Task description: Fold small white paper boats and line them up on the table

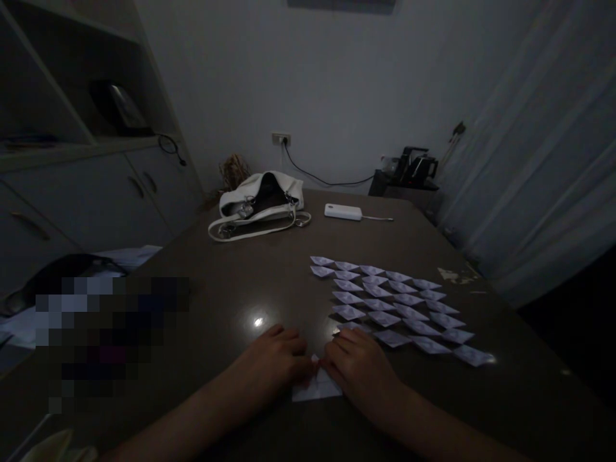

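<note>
Dim feed, so I'm losing detail. Fingertips of both hands blur into the paper, and the fingers hide its upper side edges. I can't read the fold under them. The right hand [363, 372] partly covers the nearest row of folded paper boats [378, 305]. A pixelated block [110, 333] masks stuff at left; a pale item [60, 447] is cut off bottom left. Far right is near black.

Surface: dark brown glossy table [231, 282], light glare on top. White handbag [292, 188] sits open at the far left part, straps toward me; white power bank [342, 212] with short cable right of it. Pale patches [455, 276] near the right edge. Behind: plain wall [337, 96], socket [280, 138] with black cord [327, 183], black kettle [423, 168] on a stand, light curtain [539, 128] right, shelved cabinet [96, 186] left.

White paper sheet [315, 389] lies flat on the table at the near side, between the left hand [279, 359] and the right hand. Both have fingers curled in, touching its upper part, close together; pinched or just pressing, I can't tell. Boats sit in slanted rows, beyond and to the right of the sheet.
</note>
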Demonstrator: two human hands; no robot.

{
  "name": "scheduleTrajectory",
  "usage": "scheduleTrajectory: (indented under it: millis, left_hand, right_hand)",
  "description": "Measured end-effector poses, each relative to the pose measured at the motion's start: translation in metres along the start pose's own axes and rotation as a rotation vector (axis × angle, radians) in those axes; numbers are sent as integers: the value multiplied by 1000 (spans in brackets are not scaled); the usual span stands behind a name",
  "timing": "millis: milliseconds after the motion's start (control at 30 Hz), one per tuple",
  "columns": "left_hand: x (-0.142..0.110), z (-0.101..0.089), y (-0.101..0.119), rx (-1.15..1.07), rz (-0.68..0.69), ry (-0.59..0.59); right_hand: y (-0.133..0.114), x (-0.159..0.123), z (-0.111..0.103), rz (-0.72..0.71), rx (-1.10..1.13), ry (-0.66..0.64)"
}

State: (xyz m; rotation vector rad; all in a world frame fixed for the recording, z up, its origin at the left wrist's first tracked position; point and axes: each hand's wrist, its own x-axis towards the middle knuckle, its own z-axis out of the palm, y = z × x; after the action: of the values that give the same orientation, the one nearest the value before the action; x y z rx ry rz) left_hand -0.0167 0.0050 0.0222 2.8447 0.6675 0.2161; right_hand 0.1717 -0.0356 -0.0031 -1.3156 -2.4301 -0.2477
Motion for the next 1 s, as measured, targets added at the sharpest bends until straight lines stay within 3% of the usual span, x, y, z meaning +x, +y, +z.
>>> scheduleTrajectory:
  millis: [1000]
  left_hand:
    - [2,2,-2,6,27,-41]
  right_hand:
    - [-7,5,12,160,10,78]
